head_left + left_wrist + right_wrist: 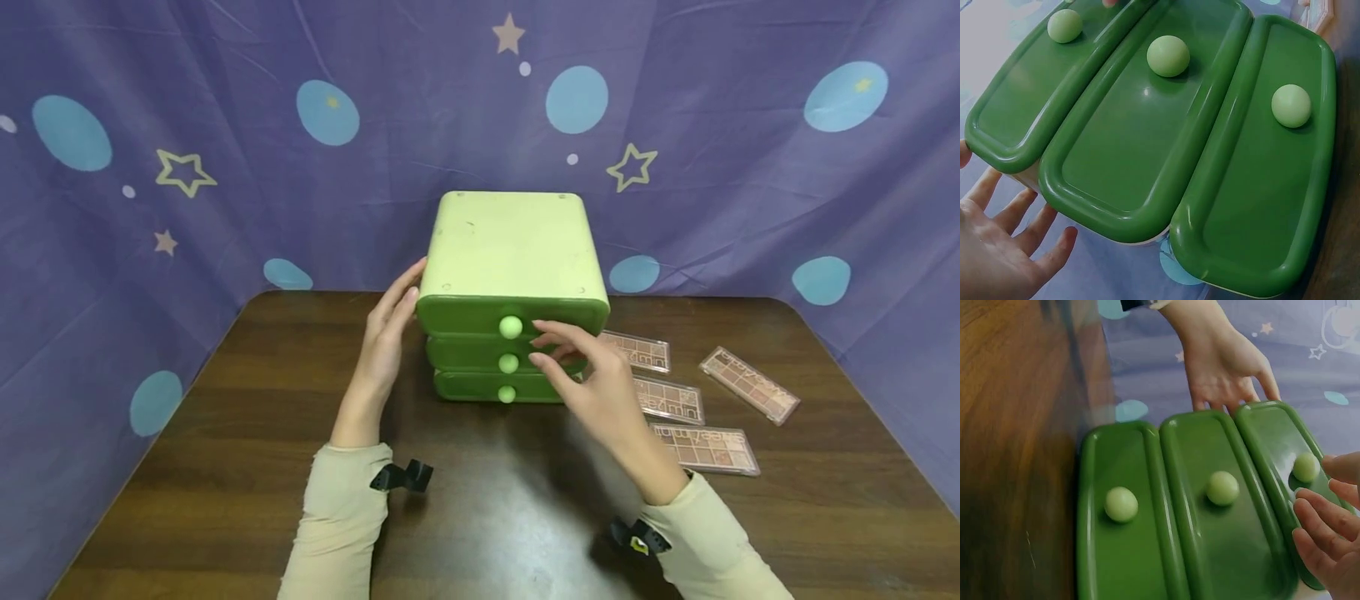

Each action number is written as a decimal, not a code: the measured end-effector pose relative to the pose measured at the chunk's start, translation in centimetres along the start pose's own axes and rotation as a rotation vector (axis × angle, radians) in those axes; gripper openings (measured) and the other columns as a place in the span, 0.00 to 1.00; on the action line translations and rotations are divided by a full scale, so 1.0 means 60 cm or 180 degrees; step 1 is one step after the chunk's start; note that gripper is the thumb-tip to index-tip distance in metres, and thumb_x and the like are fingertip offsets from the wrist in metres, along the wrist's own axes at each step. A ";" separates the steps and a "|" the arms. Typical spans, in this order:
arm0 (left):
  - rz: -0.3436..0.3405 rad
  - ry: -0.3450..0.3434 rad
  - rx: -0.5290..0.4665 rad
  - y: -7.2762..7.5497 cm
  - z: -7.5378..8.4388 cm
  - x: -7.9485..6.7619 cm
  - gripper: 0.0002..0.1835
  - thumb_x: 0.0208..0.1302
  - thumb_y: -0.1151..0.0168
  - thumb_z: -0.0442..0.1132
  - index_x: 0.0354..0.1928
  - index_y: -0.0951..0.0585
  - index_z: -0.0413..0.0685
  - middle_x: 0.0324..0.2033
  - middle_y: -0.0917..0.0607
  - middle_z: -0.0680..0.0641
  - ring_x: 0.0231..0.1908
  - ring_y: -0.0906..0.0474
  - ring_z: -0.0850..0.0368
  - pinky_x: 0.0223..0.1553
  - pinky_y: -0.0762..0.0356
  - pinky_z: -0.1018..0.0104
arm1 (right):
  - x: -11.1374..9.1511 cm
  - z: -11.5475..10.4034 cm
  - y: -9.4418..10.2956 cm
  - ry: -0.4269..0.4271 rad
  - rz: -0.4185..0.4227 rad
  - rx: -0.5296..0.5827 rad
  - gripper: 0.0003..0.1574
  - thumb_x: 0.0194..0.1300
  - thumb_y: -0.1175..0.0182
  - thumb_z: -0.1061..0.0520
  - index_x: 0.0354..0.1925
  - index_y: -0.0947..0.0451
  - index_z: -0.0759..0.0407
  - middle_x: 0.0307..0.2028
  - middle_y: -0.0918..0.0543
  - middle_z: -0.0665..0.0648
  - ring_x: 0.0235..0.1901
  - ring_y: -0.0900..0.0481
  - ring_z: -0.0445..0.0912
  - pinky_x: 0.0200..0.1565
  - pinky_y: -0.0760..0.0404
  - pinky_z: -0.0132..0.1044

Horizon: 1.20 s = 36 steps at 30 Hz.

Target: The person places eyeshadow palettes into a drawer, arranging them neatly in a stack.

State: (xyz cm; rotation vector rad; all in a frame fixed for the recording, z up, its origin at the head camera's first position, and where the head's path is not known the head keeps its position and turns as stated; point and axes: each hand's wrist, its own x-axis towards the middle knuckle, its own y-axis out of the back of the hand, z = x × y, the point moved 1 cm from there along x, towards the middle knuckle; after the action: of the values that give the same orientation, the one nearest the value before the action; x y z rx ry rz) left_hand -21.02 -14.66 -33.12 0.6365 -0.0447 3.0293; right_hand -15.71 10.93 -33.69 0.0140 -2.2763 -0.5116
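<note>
A small green drawer cabinet with a pale green top stands on the table, its three dark green drawers pushed in. Each drawer front carries a round light green knob; the top knob is nearest to my right hand. That hand hovers just right of the knob, thumb and fingers spread apart with nothing between them. My left hand rests along the cabinet's upper left side, fingers extended. In the left wrist view the left palm faces the side of the top drawers. The middle knob shows in the right wrist view.
Several clear-lidded eyeshadow palettes lie right of the cabinet, one palette near my right forearm and another palette farther right. A purple curtain with stars hangs behind the wooden table.
</note>
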 end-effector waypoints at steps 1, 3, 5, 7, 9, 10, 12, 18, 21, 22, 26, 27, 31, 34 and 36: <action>-0.0001 -0.0009 -0.0002 0.001 0.000 0.000 0.25 0.77 0.55 0.42 0.72 0.32 0.45 0.69 0.29 0.49 0.65 0.34 0.58 0.62 0.36 0.59 | 0.002 0.000 -0.005 -0.0036 -0.0017 0.0050 0.24 0.59 0.30 0.67 0.55 0.19 0.60 0.39 0.12 0.55 0.33 0.17 0.44 0.38 0.17 0.37; -0.0012 -0.0022 -0.0003 0.002 0.000 0.001 0.25 0.77 0.56 0.41 0.72 0.32 0.44 0.69 0.30 0.49 0.65 0.33 0.58 0.61 0.35 0.59 | 0.005 0.000 -0.015 -0.0090 -0.0040 0.0141 0.24 0.60 0.31 0.66 0.56 0.19 0.59 0.39 0.12 0.55 0.33 0.17 0.44 0.38 0.17 0.36; -0.0022 -0.0025 0.0000 0.003 0.000 0.001 0.25 0.77 0.56 0.41 0.72 0.32 0.44 0.69 0.30 0.49 0.64 0.32 0.57 0.60 0.34 0.60 | 0.007 -0.001 -0.023 -0.0109 -0.0034 0.0183 0.24 0.60 0.31 0.65 0.56 0.19 0.59 0.39 0.12 0.55 0.33 0.17 0.44 0.38 0.18 0.35; -0.0028 -0.0014 0.0020 0.003 -0.001 0.001 0.25 0.77 0.56 0.41 0.72 0.32 0.45 0.69 0.30 0.49 0.63 0.32 0.57 0.59 0.33 0.61 | 0.009 -0.002 -0.030 -0.0107 -0.0017 0.0176 0.24 0.61 0.31 0.64 0.56 0.19 0.58 0.39 0.13 0.54 0.32 0.17 0.44 0.38 0.18 0.34; -0.0026 0.0001 0.0040 0.003 -0.001 0.000 0.25 0.77 0.56 0.41 0.72 0.32 0.45 0.69 0.29 0.49 0.62 0.31 0.57 0.58 0.33 0.62 | 0.012 -0.002 -0.034 -0.0096 0.0004 0.0139 0.23 0.62 0.31 0.63 0.56 0.19 0.57 0.38 0.13 0.53 0.32 0.17 0.43 0.38 0.18 0.34; -0.0018 0.0009 0.0053 0.003 -0.001 0.000 0.25 0.77 0.56 0.41 0.72 0.32 0.46 0.69 0.29 0.49 0.62 0.31 0.58 0.57 0.33 0.62 | 0.013 -0.003 -0.036 -0.0100 0.0020 0.0122 0.23 0.62 0.31 0.63 0.56 0.19 0.57 0.38 0.13 0.53 0.32 0.17 0.43 0.38 0.18 0.35; -0.0007 0.0017 0.0071 0.003 -0.001 0.000 0.25 0.77 0.56 0.41 0.72 0.32 0.46 0.68 0.29 0.49 0.62 0.31 0.57 0.57 0.33 0.63 | 0.014 -0.003 -0.039 -0.0130 0.0047 0.0112 0.23 0.62 0.31 0.63 0.56 0.18 0.57 0.38 0.13 0.53 0.32 0.17 0.43 0.38 0.18 0.35; -0.0005 -0.0007 0.0093 0.002 0.001 0.000 0.24 0.77 0.55 0.41 0.72 0.31 0.46 0.68 0.29 0.49 0.60 0.29 0.57 0.56 0.32 0.62 | 0.019 -0.006 -0.044 -0.0309 0.0106 0.0201 0.20 0.63 0.32 0.62 0.54 0.18 0.58 0.36 0.13 0.53 0.29 0.16 0.43 0.35 0.18 0.34; 0.0008 -0.0014 0.0086 0.002 0.001 0.001 0.24 0.77 0.55 0.41 0.71 0.31 0.46 0.68 0.28 0.49 0.58 0.28 0.57 0.55 0.31 0.61 | 0.021 -0.007 -0.047 -0.0377 0.0127 0.0230 0.19 0.63 0.31 0.61 0.53 0.18 0.58 0.35 0.13 0.53 0.28 0.16 0.43 0.34 0.18 0.34; 0.0009 -0.0011 0.0083 0.002 0.002 0.001 0.24 0.77 0.55 0.41 0.71 0.31 0.46 0.68 0.28 0.49 0.57 0.27 0.57 0.54 0.30 0.61 | 0.022 -0.007 -0.047 -0.0387 0.0134 0.0230 0.18 0.63 0.31 0.61 0.52 0.18 0.58 0.35 0.13 0.53 0.28 0.16 0.43 0.34 0.18 0.34; -0.0005 0.0022 0.0095 0.003 0.001 0.001 0.24 0.77 0.55 0.41 0.72 0.31 0.47 0.67 0.28 0.49 0.53 0.25 0.57 0.53 0.30 0.60 | 0.024 -0.007 -0.049 -0.0374 0.0197 0.0155 0.18 0.61 0.30 0.61 0.50 0.18 0.58 0.34 0.13 0.53 0.30 0.16 0.43 0.36 0.18 0.34; -0.0011 0.0030 0.0103 0.003 0.002 0.001 0.24 0.77 0.55 0.42 0.72 0.31 0.47 0.67 0.28 0.49 0.53 0.25 0.57 0.53 0.30 0.60 | 0.025 -0.006 -0.049 -0.0364 0.0211 0.0139 0.17 0.61 0.30 0.62 0.50 0.18 0.58 0.34 0.13 0.53 0.30 0.16 0.42 0.36 0.18 0.34; -0.0021 0.0053 0.0130 0.003 0.003 0.001 0.24 0.77 0.54 0.43 0.72 0.31 0.49 0.67 0.28 0.51 0.54 0.26 0.57 0.53 0.31 0.59 | 0.024 -0.007 -0.048 -0.0297 0.0243 0.0094 0.16 0.61 0.30 0.62 0.48 0.17 0.58 0.32 0.13 0.52 0.30 0.16 0.42 0.36 0.18 0.33; -0.0034 0.0065 0.0128 0.004 0.004 -0.001 0.24 0.77 0.54 0.43 0.72 0.31 0.50 0.67 0.28 0.51 0.58 0.28 0.58 0.53 0.31 0.59 | 0.020 -0.007 -0.048 -0.0194 0.0259 0.0063 0.16 0.60 0.29 0.62 0.47 0.17 0.58 0.32 0.13 0.52 0.29 0.16 0.43 0.36 0.18 0.31; -0.0048 0.0062 0.0121 0.005 0.005 -0.001 0.24 0.77 0.54 0.44 0.72 0.31 0.50 0.67 0.27 0.52 0.60 0.30 0.58 0.54 0.32 0.59 | 0.018 -0.007 -0.047 -0.0098 0.0272 0.0037 0.16 0.59 0.29 0.63 0.47 0.16 0.59 0.32 0.13 0.52 0.29 0.16 0.43 0.35 0.18 0.30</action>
State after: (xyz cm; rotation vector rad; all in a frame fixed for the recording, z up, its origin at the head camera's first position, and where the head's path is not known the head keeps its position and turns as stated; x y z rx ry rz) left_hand -20.84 -14.95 -32.89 0.6070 0.0185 3.0284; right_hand -16.55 7.98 -33.73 -0.0854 -2.2988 -0.4566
